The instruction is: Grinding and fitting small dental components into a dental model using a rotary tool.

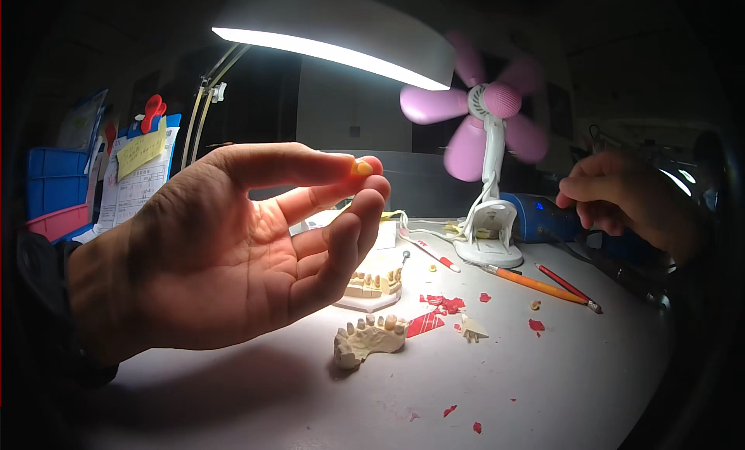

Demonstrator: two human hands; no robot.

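My left hand (233, 252) is raised over the table, palm showing, with a small yellowish tooth crown (362, 168) pinched between thumb and forefinger. Its other fingers curl loosely below. At the right, in dimmer light, my right hand (621, 198) hovers beside a blue cylindrical device (535, 217). Its fingers are curled together, and whatever they may hold is hidden. Below my left hand lies a cream plaster arch of teeth (371, 343). Behind it, partly covered by my fingers, stands a second tooth model (374, 301) on a white base.
A lit lamp (334, 58) hangs overhead; a pink clip fan (497, 101) stands at the back. Red wax scraps (442, 304), an orange-handled knife (535, 285) and a red pencil (570, 285) lie on the table. Blue bins (56, 185) and a clipboard (140, 167) are at left.
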